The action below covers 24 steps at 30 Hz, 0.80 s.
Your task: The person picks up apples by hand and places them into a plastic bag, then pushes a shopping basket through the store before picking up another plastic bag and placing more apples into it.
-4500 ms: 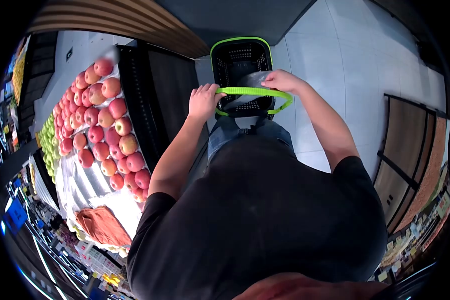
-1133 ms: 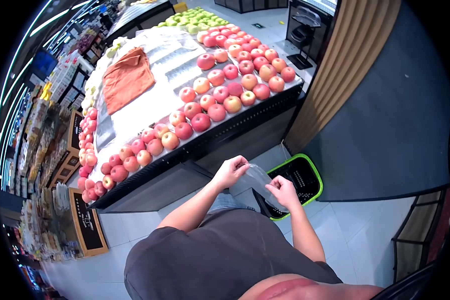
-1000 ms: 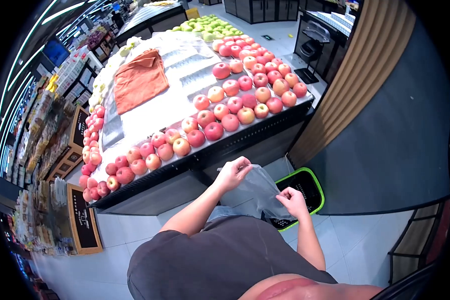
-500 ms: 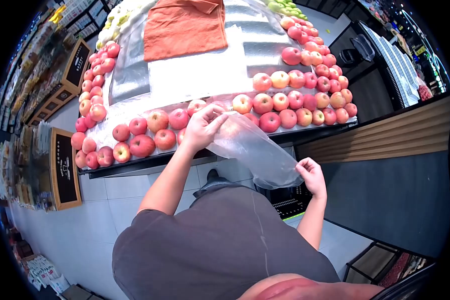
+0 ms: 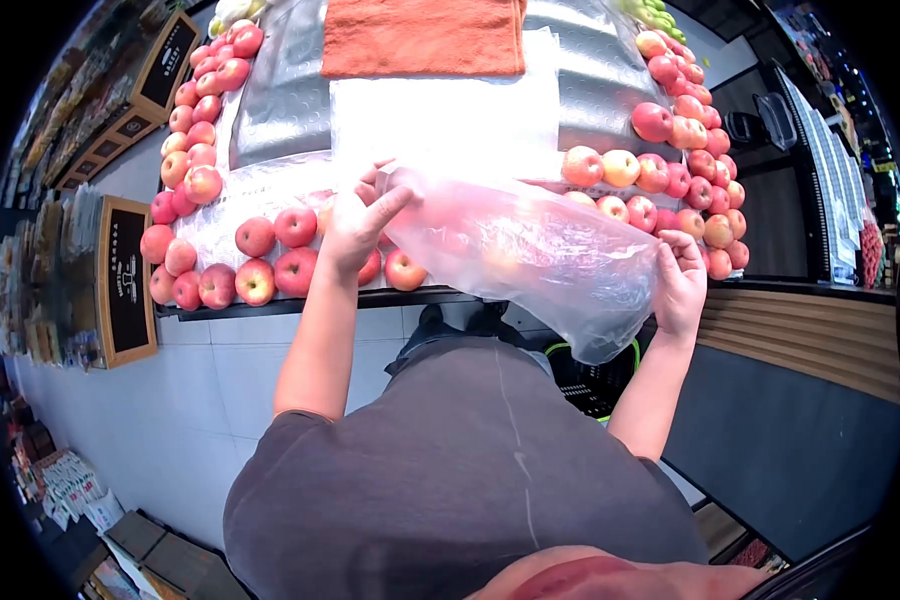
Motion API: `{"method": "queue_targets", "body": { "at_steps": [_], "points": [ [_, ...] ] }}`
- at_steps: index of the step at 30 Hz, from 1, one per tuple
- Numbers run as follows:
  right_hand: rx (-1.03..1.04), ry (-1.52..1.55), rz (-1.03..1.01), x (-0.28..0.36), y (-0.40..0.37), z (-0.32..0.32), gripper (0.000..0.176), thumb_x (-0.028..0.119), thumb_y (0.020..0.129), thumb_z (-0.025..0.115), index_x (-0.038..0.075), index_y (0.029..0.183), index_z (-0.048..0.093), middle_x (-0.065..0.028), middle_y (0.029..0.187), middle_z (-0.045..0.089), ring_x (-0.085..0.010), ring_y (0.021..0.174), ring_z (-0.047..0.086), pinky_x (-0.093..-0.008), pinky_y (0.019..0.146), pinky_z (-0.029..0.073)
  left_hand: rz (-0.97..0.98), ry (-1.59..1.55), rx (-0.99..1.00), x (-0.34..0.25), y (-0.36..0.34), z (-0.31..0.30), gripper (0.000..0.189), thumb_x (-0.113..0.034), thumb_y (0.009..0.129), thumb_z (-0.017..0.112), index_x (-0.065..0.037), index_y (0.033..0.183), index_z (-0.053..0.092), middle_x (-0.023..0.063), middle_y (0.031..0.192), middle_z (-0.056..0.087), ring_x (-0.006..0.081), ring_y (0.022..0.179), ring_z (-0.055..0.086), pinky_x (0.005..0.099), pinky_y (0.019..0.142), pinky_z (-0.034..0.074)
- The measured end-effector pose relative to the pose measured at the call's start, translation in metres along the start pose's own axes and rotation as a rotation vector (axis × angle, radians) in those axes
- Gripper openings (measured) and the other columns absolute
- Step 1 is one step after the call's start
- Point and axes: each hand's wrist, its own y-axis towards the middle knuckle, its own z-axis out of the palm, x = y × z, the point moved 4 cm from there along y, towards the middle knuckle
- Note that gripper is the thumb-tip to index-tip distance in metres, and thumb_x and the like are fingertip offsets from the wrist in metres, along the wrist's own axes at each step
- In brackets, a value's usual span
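Observation:
A clear plastic bag [image 5: 530, 240] is stretched between both hands above the front edge of the apple display. My left hand [image 5: 362, 218] pinches one end of it, thumb and fingers closed on the film. The opposite end is gripped by my right hand [image 5: 681, 283], at the right. Red apples [image 5: 294, 272] line the front of the display, some of them seen through the bag. More apples [image 5: 652, 122] run up the right side.
An orange cloth [image 5: 425, 38] lies over a white sheet [image 5: 445, 120] on the display. At the left are a framed black sign [image 5: 127, 282] and packed shelves. A black basket [image 5: 595, 380] with a green rim is on the floor, below the bag. A dark panel [image 5: 780, 440] stands at the right.
My hands have moved apart, the right one up and to the right, spreading the bag wider. The view has shifted, with the display appearing higher in the frame.

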Motion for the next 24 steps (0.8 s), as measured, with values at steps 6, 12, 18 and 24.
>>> {"method": "queue_targets", "body": {
  "at_steps": [6,12,18,24],
  "points": [
    [0.082,0.103,-0.056,-0.001,0.066,0.009,0.018,-0.004,0.09,0.063,0.001,0.107,0.061,-0.0014,0.095,0.063,-0.0068,0.087,0.058,-0.0202,0.082,0.046,0.07,0.197,-0.266,0.006,-0.011,-0.003,0.018,-0.016,0.096,0.062,0.001,0.098,0.067,-0.0006,0.073,0.061,0.0052,0.063,0.053,0.02,0.058,0.041],
    [-0.125,-0.124,-0.165,0.0,0.118,0.0,0.009,0.0,0.09,0.064,0.002,0.099,0.061,-0.0013,0.091,0.062,-0.0064,0.082,0.058,-0.0199,0.076,0.047,0.274,0.412,-0.708,-0.087,-0.014,-0.025,0.022,-0.02,0.098,0.059,0.0,0.098,0.069,-0.0045,0.07,0.058,0.0029,0.054,0.048,0.0202,0.047,0.037],
    [0.318,0.101,-0.056,-0.012,0.111,0.064,0.014,0.0,0.091,0.063,0.003,0.104,0.058,-0.0003,0.092,0.06,-0.0049,0.084,0.057,-0.0192,0.076,0.047,0.28,0.17,-1.088,-0.211,-0.1,-0.13,0.03,-0.025,0.1,0.051,0.001,0.112,0.061,0.0109,0.107,0.066,0.0232,0.097,0.064,0.0389,0.086,0.053],
    [0.505,0.293,0.15,-0.051,0.108,0.097,0.014,0.0,0.091,0.063,0.002,0.104,0.057,-0.001,0.094,0.061,-0.0055,0.085,0.058,-0.0202,0.077,0.047,0.5,0.479,-1.507,-0.273,-0.174,-0.059,0.026,-0.026,0.101,0.047,-0.006,0.097,0.063,0.0031,0.081,0.061,0.0115,0.068,0.059,0.0241,0.052,0.047]
  ]
}}
